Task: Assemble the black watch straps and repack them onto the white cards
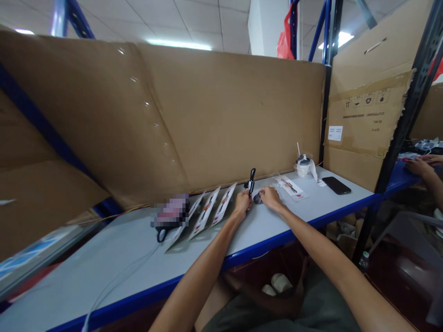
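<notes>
- The left hand (243, 202) is closing its fingers around a black-handled tool (251, 180), which is standing nearly upright above the tabletop (270, 230) and showing a shiny metal part below its black upper end.
- The right hand (271, 198) is resting low over the tabletop just beside the left, its fingertips touching a small dark piece (258, 198); whether they are pinching it or only pressing on it, I cannot tell.
- The small dark piece is lying between the 2 hands, near the tool.
- To the left of the hands, 3 printed cards (206, 214) are leaning in a row, each showing a picture of a dark-handled item.
- Behind the leftmost card, a dark-edged object (173, 213) is sitting with much of its surface pixelated, and a pale cable (121, 268) is running across the tabletop near it.
- To the right of the right hand, 1 more printed card (292, 188) is lying flat.
- Farther right, a black phone (336, 185) is lying near a lidded cup (303, 167) with a straw.
- At the far right, a co-worker's hand (418, 167) is reaching over a neighbouring blue surface (398, 179).
</notes>
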`<state>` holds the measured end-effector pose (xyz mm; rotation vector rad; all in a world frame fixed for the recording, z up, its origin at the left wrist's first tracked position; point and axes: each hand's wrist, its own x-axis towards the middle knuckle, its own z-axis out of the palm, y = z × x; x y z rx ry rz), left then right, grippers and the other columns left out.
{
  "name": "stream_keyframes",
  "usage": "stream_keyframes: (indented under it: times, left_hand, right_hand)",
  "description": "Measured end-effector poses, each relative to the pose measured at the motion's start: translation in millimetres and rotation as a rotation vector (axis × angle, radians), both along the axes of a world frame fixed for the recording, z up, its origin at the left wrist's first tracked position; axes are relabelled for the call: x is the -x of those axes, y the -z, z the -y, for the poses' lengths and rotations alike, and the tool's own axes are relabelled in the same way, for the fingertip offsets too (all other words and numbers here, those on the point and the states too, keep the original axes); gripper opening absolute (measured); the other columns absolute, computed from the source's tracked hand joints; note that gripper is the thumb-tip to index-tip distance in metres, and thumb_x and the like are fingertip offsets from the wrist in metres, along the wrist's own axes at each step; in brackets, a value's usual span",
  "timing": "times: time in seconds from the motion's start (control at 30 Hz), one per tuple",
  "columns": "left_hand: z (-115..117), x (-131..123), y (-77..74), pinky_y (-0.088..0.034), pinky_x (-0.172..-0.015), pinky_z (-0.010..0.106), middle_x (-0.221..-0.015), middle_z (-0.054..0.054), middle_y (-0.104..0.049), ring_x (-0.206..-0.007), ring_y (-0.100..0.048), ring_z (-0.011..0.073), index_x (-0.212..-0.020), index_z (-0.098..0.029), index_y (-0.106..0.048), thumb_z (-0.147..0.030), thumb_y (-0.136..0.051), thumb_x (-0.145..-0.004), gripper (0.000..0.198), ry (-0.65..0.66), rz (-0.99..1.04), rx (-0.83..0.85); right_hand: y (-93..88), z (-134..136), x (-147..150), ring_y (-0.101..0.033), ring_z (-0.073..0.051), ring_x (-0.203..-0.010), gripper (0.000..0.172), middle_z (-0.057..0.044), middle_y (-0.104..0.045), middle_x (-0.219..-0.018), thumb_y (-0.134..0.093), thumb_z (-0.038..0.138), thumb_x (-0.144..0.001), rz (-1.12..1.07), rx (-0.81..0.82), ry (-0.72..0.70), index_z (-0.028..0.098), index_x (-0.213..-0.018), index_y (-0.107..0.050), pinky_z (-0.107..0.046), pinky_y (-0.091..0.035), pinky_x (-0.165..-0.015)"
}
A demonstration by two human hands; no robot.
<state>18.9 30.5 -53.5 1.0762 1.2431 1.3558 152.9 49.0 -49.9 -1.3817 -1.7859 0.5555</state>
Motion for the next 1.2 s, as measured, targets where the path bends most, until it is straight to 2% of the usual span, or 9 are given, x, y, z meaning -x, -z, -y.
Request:
stream_keyframes:
  times: [0.2, 0.3, 0.53, 0.67, 0.83, 0.9, 1.0, 1.1, 1.2]
  left_hand:
    - [6.9, -3.2, -4.4, -0.013, -0.035, 0.02, -0.043, -0.009, -0.034, -0.031, -0.027, 0.0064, -0.068, -0.022, -0.043, -0.042, -0.052, -0.092, 0.033, -0.027, -0.032, -0.031]
    - [10.0, -7.7, -5.4, -0.013, -0.035, 0.02, -0.041, -0.008, -0.034, -0.031, -0.027, 0.0063, -0.065, -0.021, -0.045, -0.045, -0.054, -0.092, 0.037, 0.005, -0.055, -0.044]
    - [13.7, -16.0, -4.7, -0.009, -0.034, 0.02, -0.037, -0.007, -0.032, -0.029, -0.022, 0.005, -0.057, -0.02, -0.047, -0.056, -0.058, -0.09, 0.05, 0.248, -0.198, -0.052]
    - [16.8, -14.2, -8.5, -0.01, -0.034, 0.021, -0.038, -0.006, -0.034, -0.028, -0.024, 0.0051, -0.058, -0.019, -0.049, -0.062, -0.055, -0.089, 0.053, 0.298, -0.271, -0.065]
    - [18.9, -13.6, -10.3, -0.008, -0.034, 0.021, -0.039, -0.007, -0.033, -0.029, -0.023, 0.0042, -0.059, -0.019, -0.049, -0.063, -0.058, -0.086, 0.052, 0.324, -0.251, -0.036]
    - [17.4, -13.1, -10.7, -0.007, -0.034, 0.021, -0.041, -0.007, -0.032, -0.029, -0.023, 0.0038, -0.06, -0.019, -0.049, -0.057, -0.06, -0.087, 0.049, 0.287, -0.192, -0.028]
    - [13.8, -10.2, -12.4, -0.01, -0.035, 0.02, -0.043, -0.008, -0.032, -0.03, -0.025, 0.0044, -0.063, -0.019, -0.048, -0.047, -0.059, -0.089, 0.039, 0.144, -0.03, -0.033]
    - [11.2, -6.4, -13.9, -0.012, -0.035, 0.019, -0.044, -0.009, -0.032, -0.031, -0.026, 0.0048, -0.067, -0.02, -0.046, -0.037, -0.056, -0.089, 0.029, 0.05, 0.078, -0.035]
    - [11.3, -5.1, -14.5, -0.013, -0.035, 0.019, -0.045, -0.01, -0.03, -0.032, -0.024, 0.0053, -0.07, -0.021, -0.044, -0.033, -0.051, -0.089, 0.024, 0.043, 0.125, -0.025]
  right_hand:
    - [-6.7, -2.7, -3.4, -0.066, -0.023, -0.105, 0.011, -0.009, -0.074, -0.102, -0.064, 0.024, -0.087, -0.246, 0.014, 0.019, 0.022, -0.092, -0.073, -0.027, -0.048, -0.081]
    - [-11.2, -7.3, -2.8, -0.068, -0.018, -0.087, 0.019, -0.005, -0.074, -0.091, -0.065, 0.035, -0.086, -0.433, 0.093, -0.036, 0.021, -0.098, -0.069, -0.024, -0.051, -0.067]
    - [-10.5, -11.4, -1.4, -0.064, -0.015, -0.063, 0.034, -0.003, -0.068, -0.067, -0.077, 0.045, -0.067, -0.817, 0.221, -0.159, 0.016, -0.069, -0.061, -0.024, -0.051, -0.058]
    - [-18.8, -18.6, -12.4, -0.066, -0.015, -0.071, 0.034, -0.004, -0.071, -0.074, -0.073, 0.046, -0.065, -0.988, 0.138, -0.079, 0.017, -0.075, -0.061, -0.024, -0.052, -0.063]
    - [-52.3, -39.3, -49.9, -0.067, -0.015, -0.082, 0.032, -0.004, -0.072, -0.087, -0.062, 0.047, -0.075, -1.128, -0.075, 0.079, 0.018, -0.088, -0.062, -0.021, -0.049, -0.065]
    - [-61.4, -44.0, -65.5, -0.066, -0.014, -0.076, 0.032, -0.005, -0.072, -0.083, -0.056, 0.046, -0.081, -0.973, -0.152, 0.156, 0.016, -0.089, -0.063, -0.02, -0.048, -0.062]
    - [-56.4, -39.2, -78.7, -0.061, -0.014, -0.061, 0.03, -0.002, -0.067, -0.065, -0.055, 0.043, -0.085, -0.486, -0.127, 0.112, 0.016, -0.079, -0.067, -0.021, -0.043, -0.054]
    - [-34.9, -23.8, -76.9, -0.059, -0.015, -0.055, 0.017, 0.001, -0.06, -0.05, -0.076, 0.03, -0.069, -0.245, -0.051, 0.023, 0.018, -0.06, -0.066, -0.022, -0.042, -0.053]
    - [-17.3, -12.1, -65.6, -0.066, -0.019, -0.068, 0.019, 0.0, -0.063, -0.052, -0.079, 0.01, -0.055, -0.088, -0.043, 0.011, 0.02, -0.051, -0.064, -0.024, -0.046, -0.064]
